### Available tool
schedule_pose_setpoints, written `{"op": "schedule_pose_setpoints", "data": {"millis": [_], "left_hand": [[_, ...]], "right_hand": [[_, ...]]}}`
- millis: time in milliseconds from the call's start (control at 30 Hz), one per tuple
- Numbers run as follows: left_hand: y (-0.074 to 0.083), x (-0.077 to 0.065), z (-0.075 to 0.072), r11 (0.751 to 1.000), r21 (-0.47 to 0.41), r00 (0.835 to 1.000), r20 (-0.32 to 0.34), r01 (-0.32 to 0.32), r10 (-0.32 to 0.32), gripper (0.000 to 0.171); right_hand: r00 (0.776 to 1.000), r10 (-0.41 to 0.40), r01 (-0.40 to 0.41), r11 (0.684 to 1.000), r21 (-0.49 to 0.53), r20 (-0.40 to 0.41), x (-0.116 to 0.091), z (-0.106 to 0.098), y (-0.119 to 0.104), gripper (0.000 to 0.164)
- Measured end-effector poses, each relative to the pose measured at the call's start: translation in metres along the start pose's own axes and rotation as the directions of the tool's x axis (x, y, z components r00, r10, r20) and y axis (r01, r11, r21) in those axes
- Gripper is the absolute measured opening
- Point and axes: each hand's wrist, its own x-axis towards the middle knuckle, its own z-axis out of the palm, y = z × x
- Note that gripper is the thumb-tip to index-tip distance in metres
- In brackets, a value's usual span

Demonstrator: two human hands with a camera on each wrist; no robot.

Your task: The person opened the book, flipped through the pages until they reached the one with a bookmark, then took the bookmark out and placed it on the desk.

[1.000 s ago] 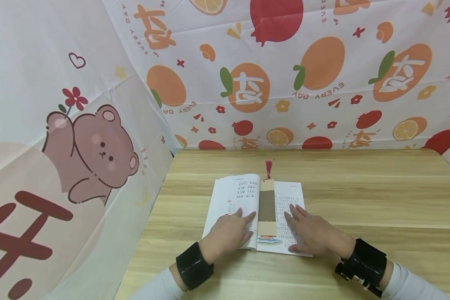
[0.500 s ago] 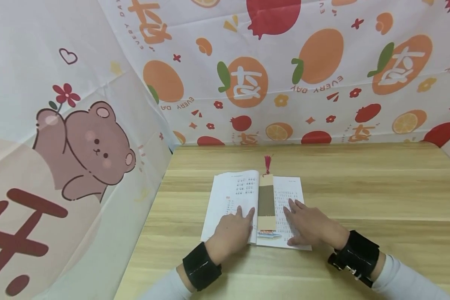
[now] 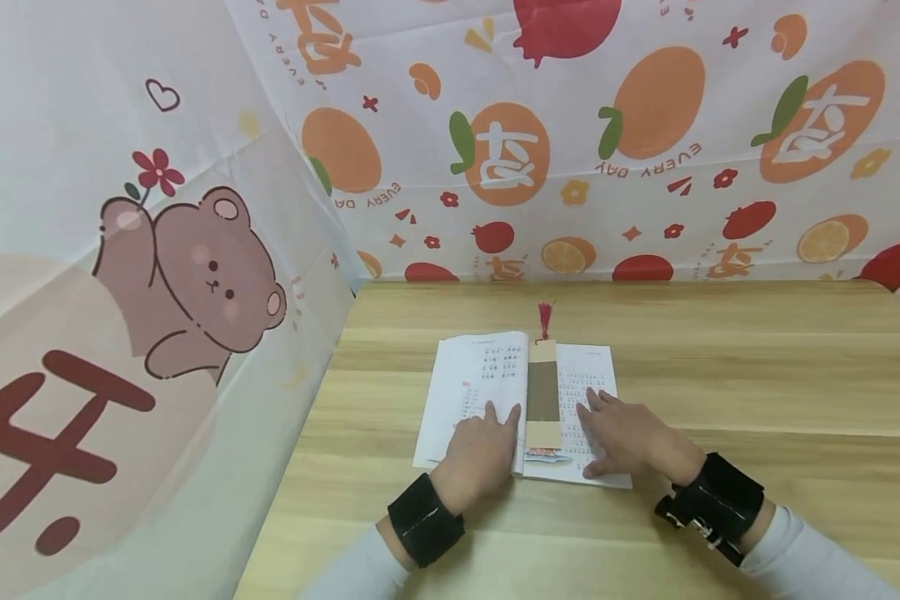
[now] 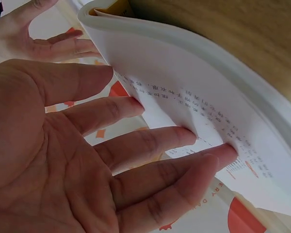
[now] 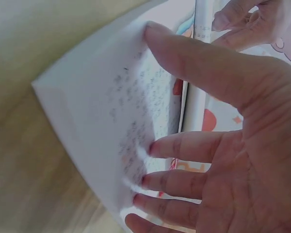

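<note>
An open book (image 3: 457,367) lies on the table with printed pages facing up. Along its inner fold, on the right-hand page (image 3: 588,362), rests a tan and brown bookmark (image 3: 543,392) with a red tassel (image 3: 544,319) sticking out past the top edge. My left hand (image 3: 480,454) presses its fingertips on the left page close to the fold; the left wrist view shows the spread fingers (image 4: 169,141) meeting the paper. On the right page my right hand (image 3: 633,433) rests with fingers spread, and its thumb (image 5: 184,53) touches near the lower part of the page.
The wood-grain table (image 3: 757,358) stretches around the book. Behind it hangs a white cloth (image 3: 390,208) printed with oranges and pomegranates, and a cloth with a bear (image 3: 210,275) covers the left side. Black bands (image 3: 426,521) wrap both wrists.
The left hand has shifted on the left page, its fingers now pointing more up the page beside the fold. The right hand stays on its page. The head view has tilted slightly.
</note>
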Motion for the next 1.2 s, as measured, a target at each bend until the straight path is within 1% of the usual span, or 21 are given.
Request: {"op": "schedule_pose_setpoints", "data": {"millis": [167,267,333,400,467,500,567,633,733,800,867,967,1033,1133,1200], "left_hand": [[0.004,0.001,-0.002,1.0,-0.026,1.0,0.006,0.018,-0.017,0.06],[0.005,-0.001,0.0,0.999,-0.023,1.0,0.009,0.026,-0.025,0.06],[0.006,-0.002,0.001,1.0,-0.016,1.0,0.01,0.026,-0.025,0.058],[0.007,-0.002,0.001,1.0,0.003,1.0,0.001,0.018,-0.018,0.056],[0.008,-0.002,0.0,1.0,0.015,1.0,-0.005,0.012,-0.012,0.056],[0.009,-0.002,0.0,1.0,0.02,1.0,-0.005,0.009,-0.009,0.057],[0.008,-0.003,-0.002,1.0,0.017,1.0,0.01,-0.005,0.005,0.06],[0.006,-0.003,-0.004,0.999,0.017,0.999,0.043,-0.033,0.033,0.066],[0.002,-0.003,-0.009,0.997,0.01,0.992,0.101,-0.073,0.072,0.076],[0.002,-0.003,-0.011,0.996,-0.001,0.988,0.125,-0.089,0.089,0.081],[0.002,-0.003,-0.013,0.997,-0.017,0.988,0.135,-0.076,0.078,0.082],[0.001,-0.003,-0.013,0.998,-0.039,0.99,0.132,-0.05,0.055,0.079],[0.001,-0.003,-0.013,0.998,-0.037,0.991,0.124,-0.045,0.049,0.078],[0.0,-0.001,-0.015,0.998,-0.047,0.99,0.128,-0.048,0.053,0.078],[0.0,-0.001,-0.016,0.997,-0.057,0.989,0.135,-0.046,0.053,0.08]], "right_hand": [[1.0,-0.005,0.005,1.0,0.02,-0.018,-0.008,0.002,0.003,0.091],[1.0,-0.015,0.015,0.999,0.039,-0.01,-0.008,0.004,0.002,0.09],[0.999,-0.022,0.023,0.999,0.045,-0.024,-0.006,0.004,0.003,0.086],[0.997,-0.03,0.034,0.998,0.047,-0.066,-0.001,0.002,0.005,0.079],[0.99,-0.026,0.033,0.998,0.045,-0.137,0.006,-0.002,0.008,0.069],[0.985,-0.022,0.033,0.998,0.062,-0.169,0.012,-0.003,0.01,0.063],[0.979,0.005,0.023,0.991,0.134,-0.206,0.025,-0.005,0.014,0.051],[0.979,0.044,0.006,0.97,0.244,-0.199,0.039,-0.007,0.019,0.039],[0.985,0.092,-0.024,0.907,0.42,-0.144,0.058,-0.01,0.026,0.022],[0.988,0.114,-0.05,0.87,0.49,-0.101,0.065,-0.011,0.031,0.021],[0.989,0.131,-0.075,0.84,0.538,-0.068,0.072,-0.011,0.034,0.024],[0.989,0.147,-0.1,0.804,0.587,-0.032,0.077,-0.011,0.034,0.027],[0.988,0.156,-0.117,0.774,0.623,-0.008,0.079,-0.01,0.032,0.025],[0.986,0.164,-0.129,0.742,0.658,0.009,0.079,-0.006,0.029,0.02],[0.985,0.172,-0.141,0.709,0.691,0.025,0.079,-0.004,0.026,0.018]]}}
